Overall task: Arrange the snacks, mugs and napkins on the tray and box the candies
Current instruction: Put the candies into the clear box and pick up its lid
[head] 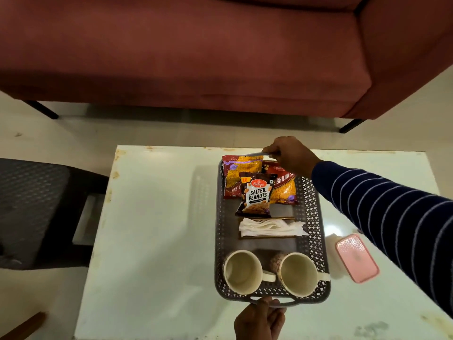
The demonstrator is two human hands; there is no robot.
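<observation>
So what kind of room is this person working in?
Most likely a home living room: a dark red sofa faces a low white table, where both hands hold a grey tray of snacks, napkins and mugs.

right grip (pixel 285 155) extended, left grip (pixel 259 317) near — both clenched

Both hands grip a perforated grey plastic tray (pixel 311 217) holding glossy foil snack packets (pixel 255 192), crumpled white paper napkins (pixel 269 228) and smooth glazed mugs (pixel 242 272).
</observation>
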